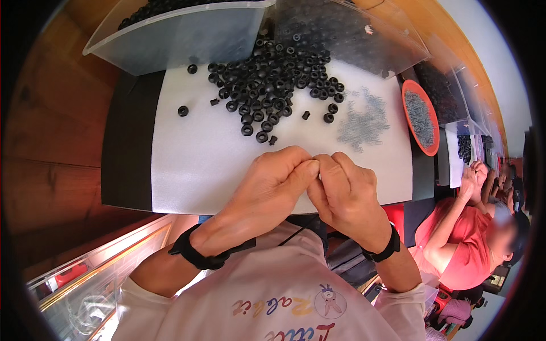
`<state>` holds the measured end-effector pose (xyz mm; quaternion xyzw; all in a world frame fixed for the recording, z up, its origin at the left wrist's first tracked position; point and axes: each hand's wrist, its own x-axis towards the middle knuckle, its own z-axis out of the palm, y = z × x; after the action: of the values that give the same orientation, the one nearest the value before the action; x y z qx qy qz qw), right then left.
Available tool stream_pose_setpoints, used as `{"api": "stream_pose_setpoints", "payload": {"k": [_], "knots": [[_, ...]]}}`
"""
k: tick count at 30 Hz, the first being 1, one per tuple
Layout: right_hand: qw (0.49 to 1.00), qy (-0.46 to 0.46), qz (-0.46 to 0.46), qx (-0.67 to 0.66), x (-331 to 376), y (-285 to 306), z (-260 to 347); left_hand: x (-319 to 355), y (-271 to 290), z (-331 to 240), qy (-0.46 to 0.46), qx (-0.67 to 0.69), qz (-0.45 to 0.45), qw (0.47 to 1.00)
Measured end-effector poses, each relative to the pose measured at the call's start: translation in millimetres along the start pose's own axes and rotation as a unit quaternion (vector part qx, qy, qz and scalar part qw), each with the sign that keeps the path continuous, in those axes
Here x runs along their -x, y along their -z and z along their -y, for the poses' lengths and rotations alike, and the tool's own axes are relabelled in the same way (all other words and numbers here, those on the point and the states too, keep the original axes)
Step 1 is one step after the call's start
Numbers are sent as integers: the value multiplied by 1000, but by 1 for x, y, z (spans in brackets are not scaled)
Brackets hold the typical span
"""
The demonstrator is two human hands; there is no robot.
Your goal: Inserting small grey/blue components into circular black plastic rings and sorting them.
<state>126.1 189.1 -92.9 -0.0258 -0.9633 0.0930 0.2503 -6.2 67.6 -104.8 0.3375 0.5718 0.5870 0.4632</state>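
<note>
My left hand (277, 179) and my right hand (348, 184) meet fingertip to fingertip above the near part of a white mat (190, 165). Both are closed, thumbs and fingers pinched together, and whatever lies between them is hidden. Just beyond the hands spreads a heap of small black ring-shaped parts (267, 85). A few black spool-shaped pieces (273, 140) lie loose at its near edge. To the right of the heap is a scattered patch of tiny grey metal springs or pins (364, 120), too fine to tell which.
Behind the heap stand a clear plastic bin (182, 40) and a second clear bin (364, 37), both with black parts. An orange-red bowl (435, 128) of grey pieces sits at the right. Farther right, a co-worker in a red shirt (460, 244) works with both hands raised.
</note>
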Motion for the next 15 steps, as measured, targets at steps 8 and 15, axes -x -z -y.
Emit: {"api": "stream_pose_setpoints", "payload": {"k": [8, 15], "knots": [[998, -26, -33, -41, -2, 3, -1, -1, 4, -4, -30, 6, 13, 999], [993, -62, -50, -83, -17, 16, -7, 3, 15, -35, 58, 116, 12, 992]]}}
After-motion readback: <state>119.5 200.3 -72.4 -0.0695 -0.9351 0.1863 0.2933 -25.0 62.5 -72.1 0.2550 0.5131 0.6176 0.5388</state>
